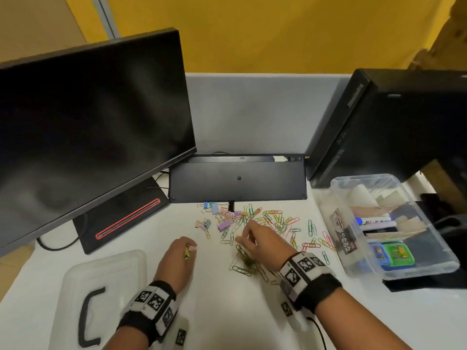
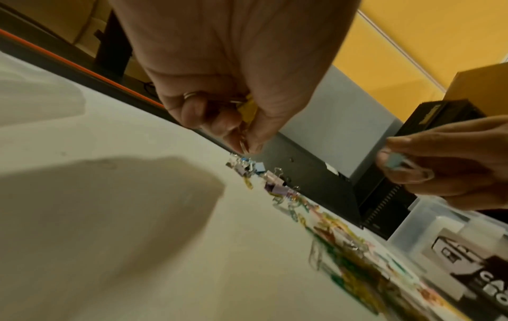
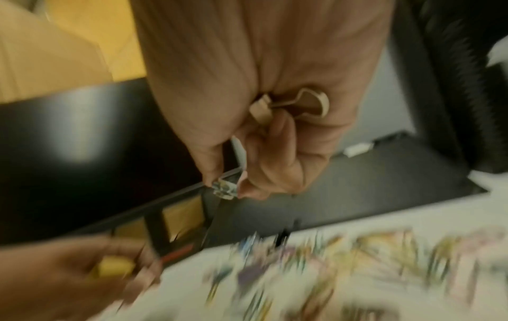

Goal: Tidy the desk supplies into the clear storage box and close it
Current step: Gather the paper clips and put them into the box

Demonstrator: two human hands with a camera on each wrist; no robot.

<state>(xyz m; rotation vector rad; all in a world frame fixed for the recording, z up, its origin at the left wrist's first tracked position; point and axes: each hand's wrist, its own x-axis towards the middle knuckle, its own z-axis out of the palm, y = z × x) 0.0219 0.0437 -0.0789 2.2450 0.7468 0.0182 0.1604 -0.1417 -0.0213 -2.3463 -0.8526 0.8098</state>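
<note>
Keyboard (image 1: 237,179) behind clips (image 1: 252,221); right hand (image 1: 260,241) possibly pinching 1.

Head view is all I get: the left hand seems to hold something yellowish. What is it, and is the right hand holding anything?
Observer: The left wrist view shows the left hand gripping a yellow binder clip in curled fingers.
Visitor: And the right one?
Observer: In the right wrist view, the right hand pinches a small patterned clip at its fingertips.
Visitor: Only that?
Observer: No, a cream binder clip is tucked against its palm too.
</note>
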